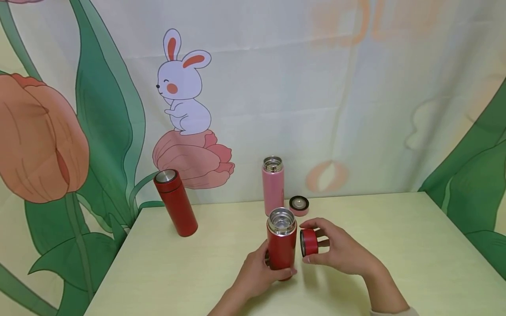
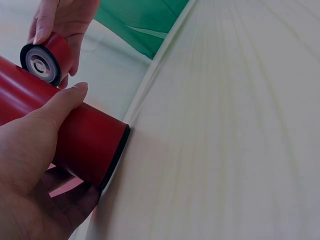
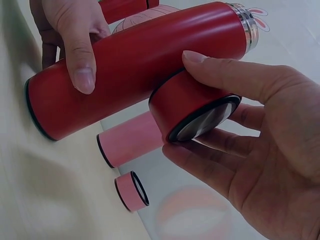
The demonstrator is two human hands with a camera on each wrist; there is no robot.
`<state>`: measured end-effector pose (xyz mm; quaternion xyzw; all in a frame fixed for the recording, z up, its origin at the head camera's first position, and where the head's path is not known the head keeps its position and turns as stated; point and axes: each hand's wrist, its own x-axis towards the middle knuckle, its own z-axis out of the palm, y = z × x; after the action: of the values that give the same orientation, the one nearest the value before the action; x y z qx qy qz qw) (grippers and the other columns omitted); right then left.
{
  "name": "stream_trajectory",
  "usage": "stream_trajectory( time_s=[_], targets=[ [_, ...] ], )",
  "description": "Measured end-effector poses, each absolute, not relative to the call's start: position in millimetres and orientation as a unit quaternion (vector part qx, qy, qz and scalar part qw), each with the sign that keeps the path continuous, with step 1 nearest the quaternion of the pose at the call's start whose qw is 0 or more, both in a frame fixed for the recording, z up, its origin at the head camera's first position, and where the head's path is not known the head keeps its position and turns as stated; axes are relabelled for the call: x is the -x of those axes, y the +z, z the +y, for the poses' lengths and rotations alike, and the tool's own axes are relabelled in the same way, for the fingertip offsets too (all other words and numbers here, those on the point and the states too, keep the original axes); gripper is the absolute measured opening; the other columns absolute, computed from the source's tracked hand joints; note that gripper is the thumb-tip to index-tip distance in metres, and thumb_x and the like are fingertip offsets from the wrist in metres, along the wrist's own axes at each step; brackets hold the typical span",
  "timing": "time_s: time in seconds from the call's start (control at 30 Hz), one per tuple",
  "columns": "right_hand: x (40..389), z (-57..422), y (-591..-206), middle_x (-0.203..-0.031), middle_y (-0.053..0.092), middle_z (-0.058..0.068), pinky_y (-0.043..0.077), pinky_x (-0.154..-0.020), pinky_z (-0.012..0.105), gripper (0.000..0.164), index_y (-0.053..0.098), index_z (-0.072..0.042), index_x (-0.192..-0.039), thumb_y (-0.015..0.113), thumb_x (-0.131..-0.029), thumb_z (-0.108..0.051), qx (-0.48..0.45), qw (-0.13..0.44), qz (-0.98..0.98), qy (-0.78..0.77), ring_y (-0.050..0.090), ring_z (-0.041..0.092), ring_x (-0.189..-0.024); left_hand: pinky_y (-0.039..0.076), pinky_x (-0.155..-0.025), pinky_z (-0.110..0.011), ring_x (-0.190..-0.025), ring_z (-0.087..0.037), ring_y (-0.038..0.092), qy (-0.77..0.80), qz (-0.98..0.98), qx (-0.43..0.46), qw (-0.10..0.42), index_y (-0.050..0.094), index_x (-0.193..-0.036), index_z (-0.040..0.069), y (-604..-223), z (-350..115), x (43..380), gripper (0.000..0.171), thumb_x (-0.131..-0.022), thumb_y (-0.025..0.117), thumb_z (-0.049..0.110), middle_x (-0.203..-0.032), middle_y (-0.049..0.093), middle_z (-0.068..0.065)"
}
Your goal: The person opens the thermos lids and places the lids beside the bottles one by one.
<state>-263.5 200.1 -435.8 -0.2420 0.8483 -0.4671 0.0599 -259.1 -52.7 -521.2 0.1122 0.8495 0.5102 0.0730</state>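
Note:
In the head view a red thermos flask (image 1: 282,252) stands upright with its steel mouth uncovered. My left hand (image 1: 257,274) grips its lower body, thumb on one side and fingers round the other. Beside the flask's upper part, my right hand (image 1: 341,248) pinches a red lid (image 1: 310,242) between thumb and fingers, tipped on its side with its underside towards the flask. The right wrist view shows the steel disc on top of that lid (image 3: 172,107). The left wrist view shows the pale inner seal of the lid (image 2: 42,64).
Behind stands an open pink flask (image 1: 273,188), its pink lid (image 1: 299,205) lying upside down to the right. A second red flask (image 1: 176,204) with its lid on is at the back left of the pale table (image 1: 221,254). A printed cloth (image 1: 269,87) hangs behind.

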Motion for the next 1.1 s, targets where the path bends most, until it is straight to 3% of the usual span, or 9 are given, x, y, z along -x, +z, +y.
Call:
stream_trajectory(
  time_s=[0.2,0.73,1.1],
  targets=[
    [261.6,201.1,-436.7,-0.125,0.066,-0.004,0.057,-0.096,0.033,0.072,0.054,-0.022,-0.140,0.090,-0.080,-0.036,0.237,0.058,0.856,-0.456,0.063,0.024,-0.119,0.055,-0.101,-0.042,-0.116,-0.014,0.068,0.511,0.849,-0.117,0.072,0.050,-0.145,0.032,-521.3,-53.2,258.6,0.078,-0.079,0.088,0.050,-0.130,0.069,0.010],
    [263.8,202.9,-441.8,-0.125,0.063,0.005,0.058,-0.097,0.036,0.074,0.055,-0.012,-0.141,0.092,-0.079,-0.030,0.260,0.060,0.837,-0.479,0.062,0.026,-0.117,0.056,-0.099,-0.040,-0.114,-0.012,0.068,0.513,0.847,-0.120,0.070,0.051,-0.144,0.031,-523.7,-54.3,259.4,0.078,-0.079,0.088,0.050,-0.127,0.070,0.011],
    [263.3,203.2,-442.3,-0.121,0.057,0.003,0.055,-0.091,0.029,0.075,0.056,-0.020,-0.141,0.093,-0.076,-0.031,0.243,0.058,0.859,-0.446,0.059,0.022,-0.112,0.056,-0.099,-0.040,-0.113,-0.013,0.069,0.518,0.843,-0.125,0.069,0.052,-0.143,0.031,-523.1,-53.8,260.3,0.076,-0.079,0.088,0.050,-0.127,0.071,0.009]
  ],
)
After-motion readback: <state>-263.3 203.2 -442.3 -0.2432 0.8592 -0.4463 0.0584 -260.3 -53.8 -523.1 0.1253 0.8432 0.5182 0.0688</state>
